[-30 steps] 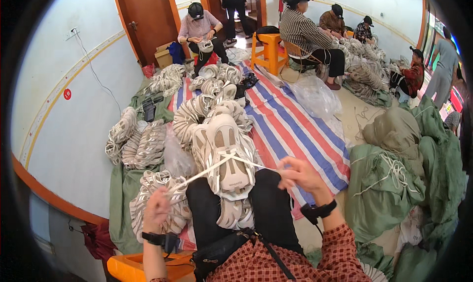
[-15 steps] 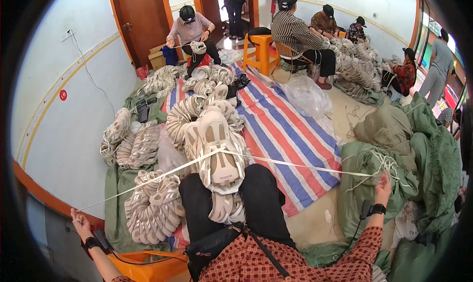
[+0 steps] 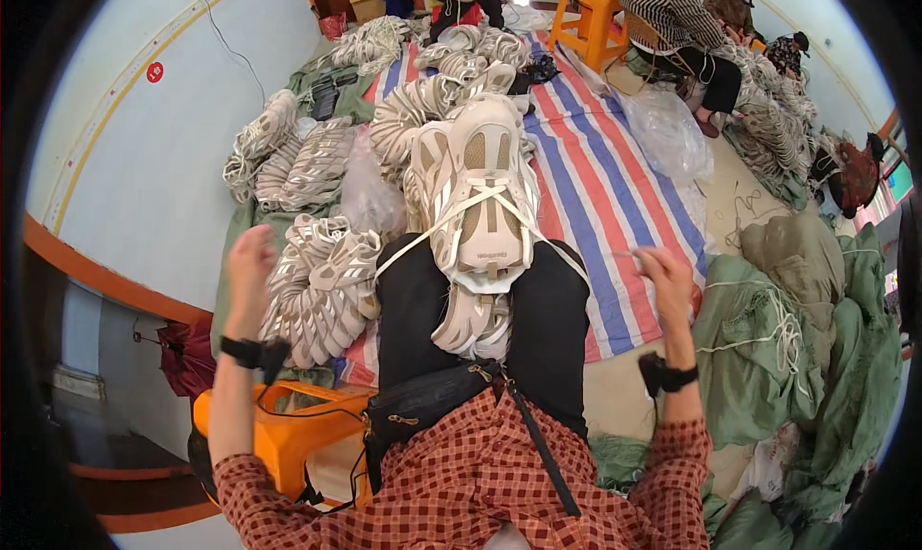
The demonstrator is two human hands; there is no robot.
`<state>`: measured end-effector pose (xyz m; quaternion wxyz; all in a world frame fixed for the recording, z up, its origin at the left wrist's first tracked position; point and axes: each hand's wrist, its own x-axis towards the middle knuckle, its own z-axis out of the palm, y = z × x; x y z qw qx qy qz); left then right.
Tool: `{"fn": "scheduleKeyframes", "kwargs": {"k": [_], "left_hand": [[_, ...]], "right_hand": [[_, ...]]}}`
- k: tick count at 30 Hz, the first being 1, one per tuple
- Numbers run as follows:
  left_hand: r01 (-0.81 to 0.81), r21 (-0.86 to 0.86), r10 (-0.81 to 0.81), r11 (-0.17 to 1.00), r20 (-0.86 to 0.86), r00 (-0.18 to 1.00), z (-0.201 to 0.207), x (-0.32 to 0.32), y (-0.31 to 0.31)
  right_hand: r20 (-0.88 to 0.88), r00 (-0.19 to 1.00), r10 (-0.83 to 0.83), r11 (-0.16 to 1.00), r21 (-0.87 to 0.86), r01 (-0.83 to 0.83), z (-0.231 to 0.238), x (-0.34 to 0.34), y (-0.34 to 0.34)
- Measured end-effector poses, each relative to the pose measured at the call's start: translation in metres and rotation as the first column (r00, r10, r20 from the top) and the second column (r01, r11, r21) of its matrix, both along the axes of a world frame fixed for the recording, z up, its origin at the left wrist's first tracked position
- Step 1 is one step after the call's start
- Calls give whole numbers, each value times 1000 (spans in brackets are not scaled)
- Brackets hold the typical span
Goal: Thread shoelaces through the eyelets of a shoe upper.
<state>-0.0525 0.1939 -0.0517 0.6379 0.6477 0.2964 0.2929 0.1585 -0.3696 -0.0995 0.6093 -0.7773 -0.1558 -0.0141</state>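
A beige shoe upper (image 3: 488, 214) rests between my knees, on top of a bundle of similar uppers. Its pale shoelace (image 3: 463, 210) crosses over the front, and the two ends drape loosely over my black trousers. My left hand (image 3: 252, 267) is raised to the left of the uppers, apart from the lace; motion smears its fingers. On the other side, my right hand (image 3: 667, 279) hovers past my right knee with fingers partly stretched and apart. I see no lace held in it.
Strung bundles of uppers (image 3: 312, 295) lie at my left. A striped sheet (image 3: 600, 180) covers the floor ahead. Green sacks with loose laces (image 3: 788, 334) stand at the right. An orange stool (image 3: 288, 444) is beside my left hip. Other people (image 3: 672, 22) sit farther off.
Both hands have come inward from wide apart. The lace, stretched tight between them before, now hangs slack from the upper. The view has tilted downward.
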Motion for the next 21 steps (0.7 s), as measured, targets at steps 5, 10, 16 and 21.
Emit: {"fn": "scheduleKeyframes", "kwargs": {"k": [5,10,16,21], "left_hand": [[433,-107,-434,895,18,901,47,59,-146],[554,-149,-549,819,77,832,38,80,-164],[512,349,-498,785,-136,857,30,86,-173],[444,189,-452,876,2,892,34,91,-186]], "right_hand": [[-20,969,245,960,143,-240,57,3,125],[120,967,223,972,41,-230,58,10,161],[151,961,234,972,-29,-232,69,16,167],[133,956,260,966,-36,-257,72,14,174]]}}
